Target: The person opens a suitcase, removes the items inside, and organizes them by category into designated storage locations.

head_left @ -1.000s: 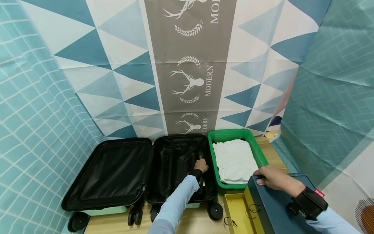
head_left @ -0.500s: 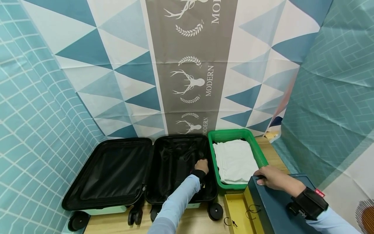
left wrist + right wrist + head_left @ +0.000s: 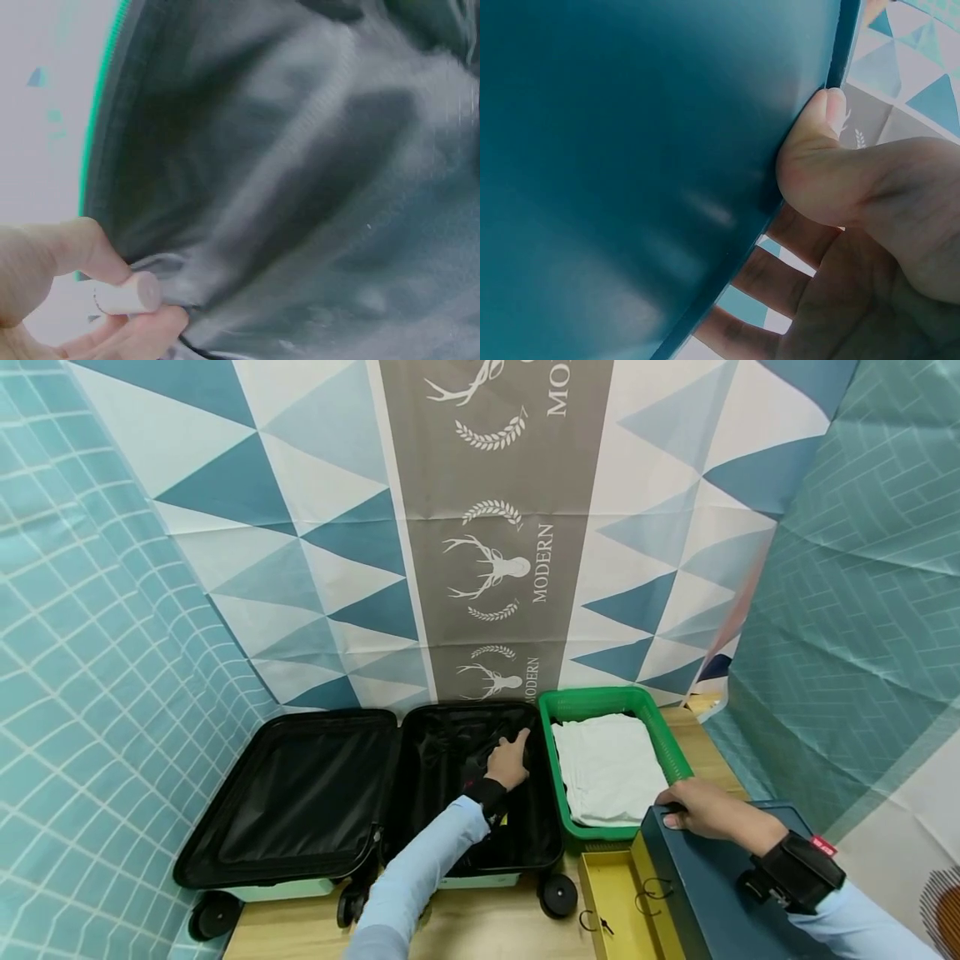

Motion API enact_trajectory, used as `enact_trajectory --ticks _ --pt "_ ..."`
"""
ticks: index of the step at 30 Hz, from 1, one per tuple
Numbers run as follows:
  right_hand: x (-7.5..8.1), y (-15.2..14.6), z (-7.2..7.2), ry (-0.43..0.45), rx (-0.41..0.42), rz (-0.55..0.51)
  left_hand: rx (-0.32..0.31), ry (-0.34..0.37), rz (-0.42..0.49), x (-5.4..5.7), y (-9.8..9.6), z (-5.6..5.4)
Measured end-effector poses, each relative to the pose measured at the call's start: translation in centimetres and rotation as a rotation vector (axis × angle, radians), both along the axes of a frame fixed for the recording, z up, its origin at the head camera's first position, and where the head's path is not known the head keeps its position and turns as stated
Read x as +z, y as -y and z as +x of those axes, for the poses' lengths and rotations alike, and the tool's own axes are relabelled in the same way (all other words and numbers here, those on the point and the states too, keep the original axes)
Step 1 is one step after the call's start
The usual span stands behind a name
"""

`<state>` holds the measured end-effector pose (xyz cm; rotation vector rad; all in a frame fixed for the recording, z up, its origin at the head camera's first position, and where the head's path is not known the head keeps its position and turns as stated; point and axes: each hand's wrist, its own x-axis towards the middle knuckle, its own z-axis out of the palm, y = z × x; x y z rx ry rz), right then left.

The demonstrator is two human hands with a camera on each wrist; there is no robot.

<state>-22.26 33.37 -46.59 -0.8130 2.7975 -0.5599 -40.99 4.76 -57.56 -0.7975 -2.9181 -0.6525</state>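
Observation:
In the head view an open black-lined suitcase [image 3: 330, 793] lies with both halves spread. My left hand [image 3: 506, 764] is over its right half. The left wrist view shows a small pale cylinder [image 3: 129, 294], perhaps a lipstick tube, pinched between the thumb and fingers [image 3: 154, 330] of this hand, beside dark lining fabric [image 3: 247, 180]. My right hand [image 3: 705, 810] grips the edge of a dark blue lid [image 3: 738, 881] belonging to a yellow-lined box [image 3: 611, 902]. In the right wrist view its thumb [image 3: 817, 142] presses the lid's edge, with the other fingers behind.
Between the suitcase and the wall's right part stands a green basket [image 3: 666, 747] with folded white cloth [image 3: 611, 768]. Black rings [image 3: 652, 897] and a small key [image 3: 605, 927] are by the yellow box. Suitcase wheels [image 3: 558, 895] stick out toward the front of the wooden table [image 3: 502, 918].
My left hand has risen and moved toward the suitcase's far side, its thumb and fingers now more spread in view. The right hand stays on the lid. The head view has shifted slightly.

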Motion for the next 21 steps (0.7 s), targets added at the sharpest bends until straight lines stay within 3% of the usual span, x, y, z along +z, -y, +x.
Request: enact_trajectory --ticks 5,8,12,16,21 --pt "0.2 0.0 0.1 0.018 0.003 -0.022 -0.101 -0.033 0.166 2.4 1.5 2.9" --pt "0.5 -0.1 0.1 0.024 -0.009 -0.010 -0.179 -0.081 0.247 3.9 1.4 5.8" --pt "0.8 -0.1 0.1 0.005 -0.015 0.027 -0.323 -0.003 0.345 4.9 0.5 10.2" --pt "0.8 0.0 0.0 0.005 -0.017 0.041 -0.455 0.178 0.377 4.0 -0.8 13.8" --pt "0.4 0.2 0.1 -0.008 -0.013 0.041 -0.520 0.405 0.344 0.7 -2.8 16.7"
